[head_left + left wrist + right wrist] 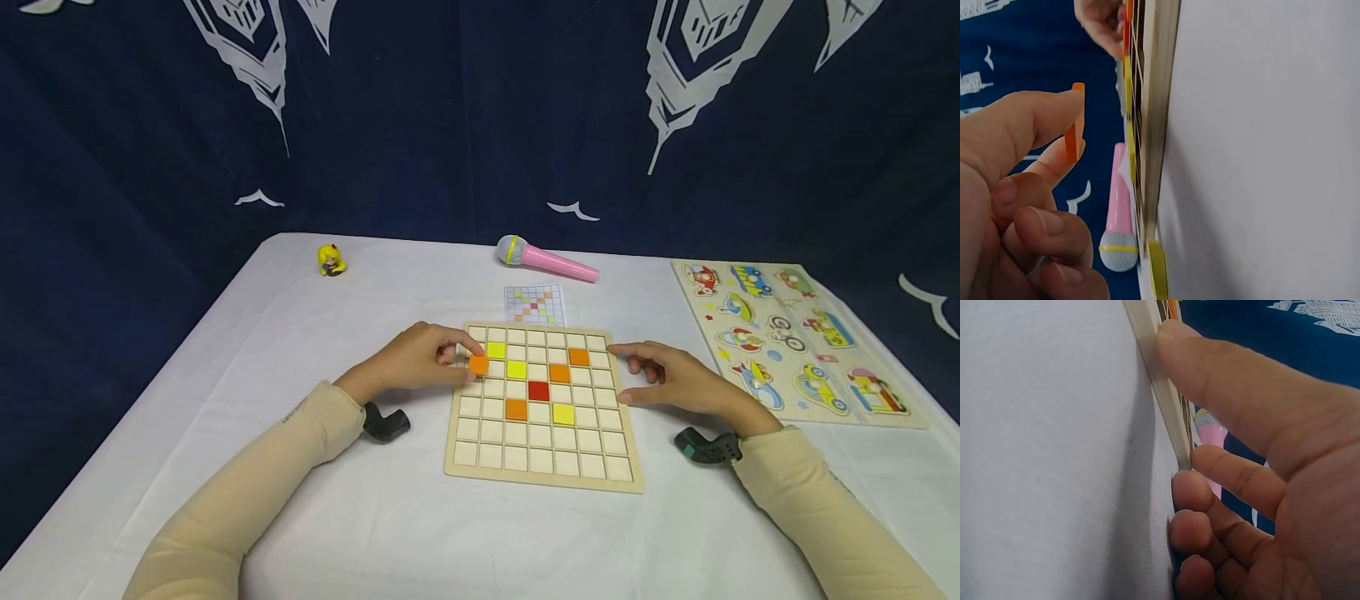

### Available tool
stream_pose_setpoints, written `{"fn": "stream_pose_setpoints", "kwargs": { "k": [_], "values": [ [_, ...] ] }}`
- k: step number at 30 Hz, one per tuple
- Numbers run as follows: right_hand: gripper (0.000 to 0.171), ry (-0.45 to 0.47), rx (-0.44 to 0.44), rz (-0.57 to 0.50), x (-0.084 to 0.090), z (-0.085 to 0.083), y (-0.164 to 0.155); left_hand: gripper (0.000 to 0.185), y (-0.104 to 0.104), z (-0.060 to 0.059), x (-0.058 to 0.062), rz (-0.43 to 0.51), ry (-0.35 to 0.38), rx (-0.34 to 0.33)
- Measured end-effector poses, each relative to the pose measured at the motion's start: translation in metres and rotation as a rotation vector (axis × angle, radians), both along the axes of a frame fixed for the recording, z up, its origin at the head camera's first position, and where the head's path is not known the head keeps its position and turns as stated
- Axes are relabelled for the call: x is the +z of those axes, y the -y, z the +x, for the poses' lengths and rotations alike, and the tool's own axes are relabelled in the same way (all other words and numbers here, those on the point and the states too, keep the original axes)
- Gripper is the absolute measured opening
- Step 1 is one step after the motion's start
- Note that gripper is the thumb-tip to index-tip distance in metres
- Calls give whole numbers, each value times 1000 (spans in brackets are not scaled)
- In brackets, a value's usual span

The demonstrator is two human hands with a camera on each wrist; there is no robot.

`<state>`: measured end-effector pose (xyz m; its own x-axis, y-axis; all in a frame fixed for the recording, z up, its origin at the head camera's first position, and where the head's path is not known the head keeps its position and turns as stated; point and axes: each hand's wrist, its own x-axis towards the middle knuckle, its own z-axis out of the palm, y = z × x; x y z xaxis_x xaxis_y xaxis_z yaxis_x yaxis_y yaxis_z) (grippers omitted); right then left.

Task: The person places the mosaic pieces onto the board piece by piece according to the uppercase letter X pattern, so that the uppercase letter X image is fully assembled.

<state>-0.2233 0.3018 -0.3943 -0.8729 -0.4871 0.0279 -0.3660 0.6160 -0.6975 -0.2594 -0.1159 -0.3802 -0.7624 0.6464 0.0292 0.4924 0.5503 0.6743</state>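
Note:
My left hand (pixel 420 358) pinches an orange square tile (pixel 478 365) between thumb and forefinger, over the left edge of a wooden grid board (pixel 540 478). In the left wrist view the tile (pixel 1074 134) is held edge-on, above the board's surface. On the board lie three yellow tiles (pixel 563 414), three orange tiles (pixel 516 409) and one red tile (pixel 538 391). My right hand (pixel 667 379) rests at the board's right edge; its thumb (pixel 1179 350) and forefinger touch the side, with the other fingertips lower beside it.
Behind the board lies a small printed pattern card (pixel 534 304), then a pink toy microphone (pixel 551 261). A yellow-haired figurine (pixel 331 260) sits at the back left. A vehicle puzzle board (pixel 817 358) lies at the right. Near the board's corner is a yellow piece (pixel 1158 270).

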Motion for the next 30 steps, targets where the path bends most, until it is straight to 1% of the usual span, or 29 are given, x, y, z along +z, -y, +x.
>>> {"fn": "stream_pose_setpoints", "kwargs": {
  "k": [4,9,11,20,24,30],
  "values": [
    [68,-3,5,0,0,0,0,33,-5,8,-1,-14,14,-36],
    [69,-5,0,11,0,0,0,31,-9,15,-4,-25,39,-105],
    [68,-5,-2,12,1,0,0,29,-11,17,-5,-35,36,-130],
    [69,-4,-1,18,1,0,1,26,-18,32,1,-71,72,-213],
    [69,-8,2,20,1,0,1,26,-19,35,2,-74,71,-239],
    [68,-15,6,20,1,-1,0,24,-20,38,-1,-88,75,-263]
  ]
}}
